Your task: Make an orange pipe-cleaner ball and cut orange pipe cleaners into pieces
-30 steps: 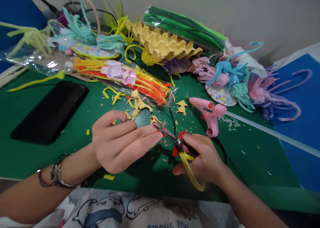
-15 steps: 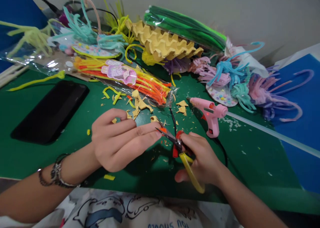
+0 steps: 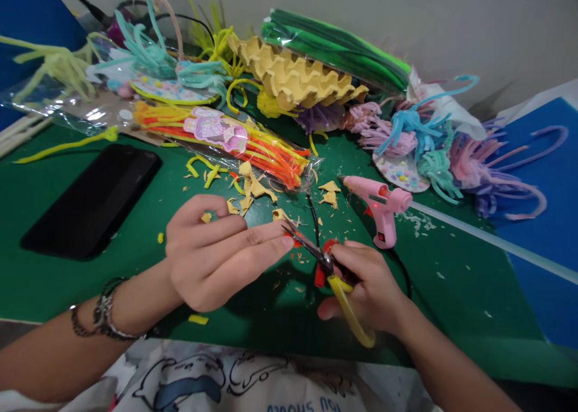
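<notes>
The right hand (image 3: 370, 282) grips the scissors (image 3: 326, 259). The left hand (image 3: 217, 258) pinches a tiny orange bit (image 3: 297, 238) near the blades (image 3: 312, 249).

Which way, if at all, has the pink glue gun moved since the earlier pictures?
No visible move: the pink glue gun keeps its place on the green table, its nozzle just right of the same tan scraps.

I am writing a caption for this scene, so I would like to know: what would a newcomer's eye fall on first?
Probably the scissors, near the middle, held by the right hand and pointing towards the left hand. Next might come the pink glue gun right of centre, then the black phone on the green table at the left.
</notes>
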The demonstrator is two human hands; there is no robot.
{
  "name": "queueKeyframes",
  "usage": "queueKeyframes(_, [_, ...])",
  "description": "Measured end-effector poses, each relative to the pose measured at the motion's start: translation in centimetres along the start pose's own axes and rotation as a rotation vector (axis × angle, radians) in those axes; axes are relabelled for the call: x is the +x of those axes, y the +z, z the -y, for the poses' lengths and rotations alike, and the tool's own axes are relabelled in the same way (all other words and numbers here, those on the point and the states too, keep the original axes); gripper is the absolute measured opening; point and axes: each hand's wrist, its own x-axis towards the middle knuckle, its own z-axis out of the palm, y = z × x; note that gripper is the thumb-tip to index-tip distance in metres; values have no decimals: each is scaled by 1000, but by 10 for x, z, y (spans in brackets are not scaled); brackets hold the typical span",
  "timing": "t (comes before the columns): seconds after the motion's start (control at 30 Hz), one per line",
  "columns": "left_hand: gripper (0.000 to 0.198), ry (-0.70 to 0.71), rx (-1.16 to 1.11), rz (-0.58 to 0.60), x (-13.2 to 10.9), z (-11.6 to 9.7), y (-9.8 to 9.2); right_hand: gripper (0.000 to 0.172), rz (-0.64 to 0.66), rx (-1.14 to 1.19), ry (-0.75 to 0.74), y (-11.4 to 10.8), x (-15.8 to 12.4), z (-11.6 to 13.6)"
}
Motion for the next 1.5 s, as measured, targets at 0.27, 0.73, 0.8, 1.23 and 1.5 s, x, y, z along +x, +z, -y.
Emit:
queueKeyframes(0.27, [16,-9,-14,2,1,3,0,57,49,-33,15,2,1,-1])
queueKeyframes(0.73, [24,-250,-128,53,7,7,13,61,46,-46,47,6,-1,-1])
queueKeyframes(0.8, [28,-335,-203,49,7,9,17,61,33,-46,60,7,-2,-1])
queueKeyframes(1.23, [14,-741,-961,124,11,6,17,60,-4,-27,108,6,-1,-4])
queueKeyframes(1.5, [13,-695,-946,64,7,2,18,60,-7,-48,83,6,0,-1])
